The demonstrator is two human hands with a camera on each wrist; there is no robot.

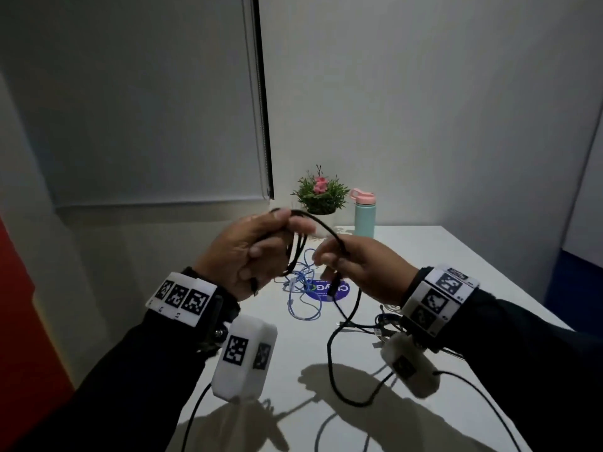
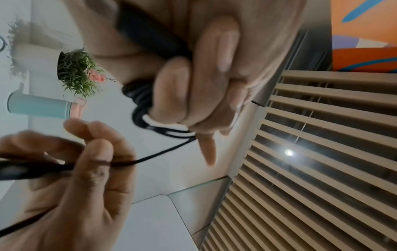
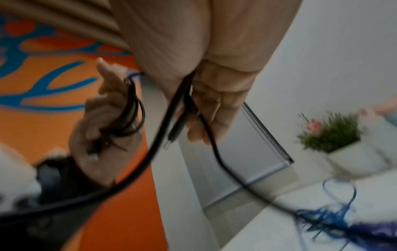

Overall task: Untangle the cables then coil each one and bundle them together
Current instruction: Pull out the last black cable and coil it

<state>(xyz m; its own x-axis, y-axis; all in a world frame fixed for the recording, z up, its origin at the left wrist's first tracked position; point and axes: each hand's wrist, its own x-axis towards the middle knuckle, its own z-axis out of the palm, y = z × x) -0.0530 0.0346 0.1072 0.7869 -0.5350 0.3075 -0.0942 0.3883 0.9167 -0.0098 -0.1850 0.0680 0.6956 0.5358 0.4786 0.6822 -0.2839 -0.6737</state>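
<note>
Coiling under way: black cable (image 1: 321, 225) loops held pinched in left hand (image 1: 248, 252) grip, hanging below thumb. Free run arcs rightward to right hand (image 1: 355, 265) grip, pinched there, then drops to surface (image 1: 424, 256). Next loop judged to be carried leftward. Blue cable (image 1: 301, 298) lies beyond, untouched.
</note>
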